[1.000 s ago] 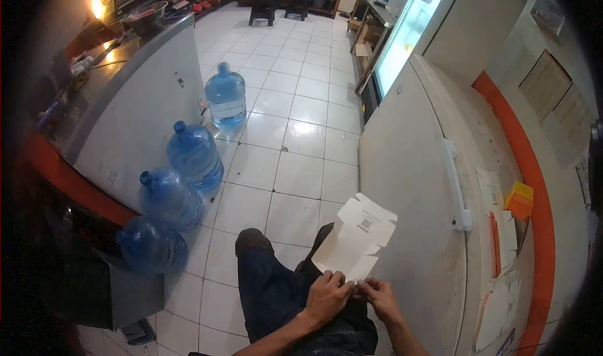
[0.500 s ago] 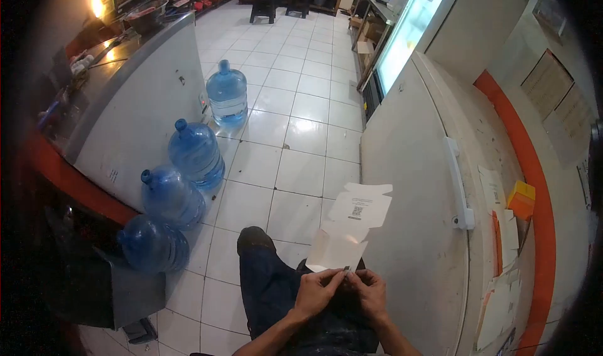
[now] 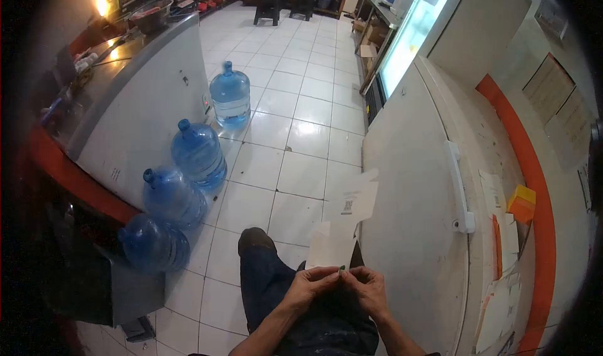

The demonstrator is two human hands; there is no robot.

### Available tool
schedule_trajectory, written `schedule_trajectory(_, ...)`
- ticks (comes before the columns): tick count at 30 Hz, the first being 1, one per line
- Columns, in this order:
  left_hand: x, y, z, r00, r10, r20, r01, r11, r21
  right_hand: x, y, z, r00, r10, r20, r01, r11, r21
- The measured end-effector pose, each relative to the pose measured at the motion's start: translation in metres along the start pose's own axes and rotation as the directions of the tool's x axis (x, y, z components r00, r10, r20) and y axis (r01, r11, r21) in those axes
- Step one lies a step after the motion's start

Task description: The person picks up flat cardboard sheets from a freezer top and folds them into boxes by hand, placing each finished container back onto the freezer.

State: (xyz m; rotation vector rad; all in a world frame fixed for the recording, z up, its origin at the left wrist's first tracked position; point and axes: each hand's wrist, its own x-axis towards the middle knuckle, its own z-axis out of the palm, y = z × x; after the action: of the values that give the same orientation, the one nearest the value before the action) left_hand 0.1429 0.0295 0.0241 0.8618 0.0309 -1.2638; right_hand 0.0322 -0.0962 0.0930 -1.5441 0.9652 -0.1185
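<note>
A white cardboard box blank point(image 3: 333, 243), partly unfolded, extends forward from my lap, with a printed square code on its far flap. My left hand point(image 3: 316, 287) and my right hand point(image 3: 365, 288) meet at its near edge, thumbs and fingers pinched together. Between the fingertips shows a small dark greenish bit point(image 3: 342, 269), too small to name. Both hands appear to grip the near edge of the cardboard, though the fingers cover that part. My legs in dark trousers are beneath.
Several blue water jugs point(image 3: 198, 155) line the white panel on the left. A white chest freezer point(image 3: 414, 167) stands close on the right, with an orange-yellow box point(image 3: 521, 204) on top. Black stools point(image 3: 267, 9) stand at the back on the tiled floor point(image 3: 301, 171).
The far flap of the cardboard has swung left and tilted up a little. My hands have shifted slightly left, still pinched together.
</note>
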Motion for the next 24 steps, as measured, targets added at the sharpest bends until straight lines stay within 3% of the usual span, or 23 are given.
schedule_trajectory(9,0.001,-0.002,0.008,0.996,0.082,-0.032,-0.081,0.996,0.029,0.007,0.017,0.005,0.992,-0.069,-0.102,0.083,0.987,0.141)
schedule_trajectory(11,0.000,-0.004,0.008,0.996,0.073,-0.049,-0.073,0.997,-0.002,0.012,0.029,0.005,0.989,-0.114,-0.097,0.115,0.993,0.001)
schedule_trajectory(14,0.004,-0.009,0.005,0.990,0.138,-0.027,-0.137,0.990,0.038,0.015,0.027,0.009,0.990,-0.116,-0.075,0.117,0.993,0.014)
schedule_trajectory(17,0.001,-0.005,0.008,0.989,0.119,-0.089,-0.125,0.990,-0.061,0.015,0.020,0.010,0.979,-0.200,-0.032,0.200,0.980,-0.004)
schedule_trajectory(21,-0.004,-0.008,0.013,0.983,0.162,-0.087,-0.158,0.986,0.054,0.016,0.025,0.014,0.995,-0.084,-0.044,0.087,0.994,0.063)
schedule_trajectory(24,-0.002,-0.017,0.010,0.984,0.161,-0.079,-0.158,0.987,0.039,0.021,0.048,0.015,0.980,-0.168,-0.102,0.164,0.985,-0.049)
